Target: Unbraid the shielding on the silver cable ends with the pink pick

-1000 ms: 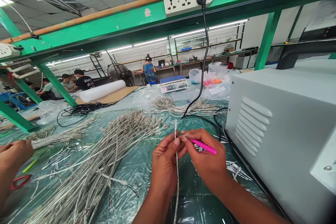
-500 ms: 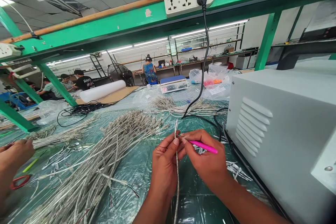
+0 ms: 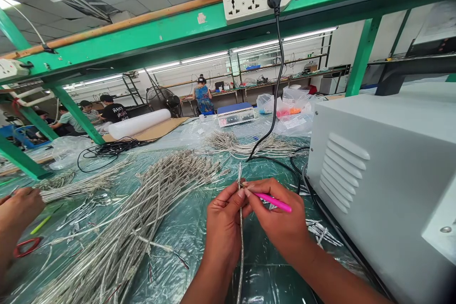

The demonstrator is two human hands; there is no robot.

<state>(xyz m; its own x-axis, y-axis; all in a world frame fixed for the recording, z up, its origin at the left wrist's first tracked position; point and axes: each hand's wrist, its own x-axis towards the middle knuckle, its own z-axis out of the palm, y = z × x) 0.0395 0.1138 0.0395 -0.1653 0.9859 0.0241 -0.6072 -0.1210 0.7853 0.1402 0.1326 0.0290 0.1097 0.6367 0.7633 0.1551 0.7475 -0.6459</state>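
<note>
Silver braided cable (image 3: pixel 241 247) stands gripped in the closed left hand (image 3: pixel 223 232); the closed right hand (image 3: pixel 280 216) pinches a pink pick (image 3: pixel 274 202) at its end, beside 1 large cable heap (image 3: pixel 142 204).

The braided metal sleeving (image 3: pixel 240 285) is recorded as rough, with a dull silver finish. The pink plastic handle (image 3: pixel 274 202) is found smooth and glossy. The clear plastic sheeting (image 3: pixel 263 280) is noted as glossy and creased; the grey metal housing (image 3: pixel 374 247) is seen painted, with a matt finish.
</note>
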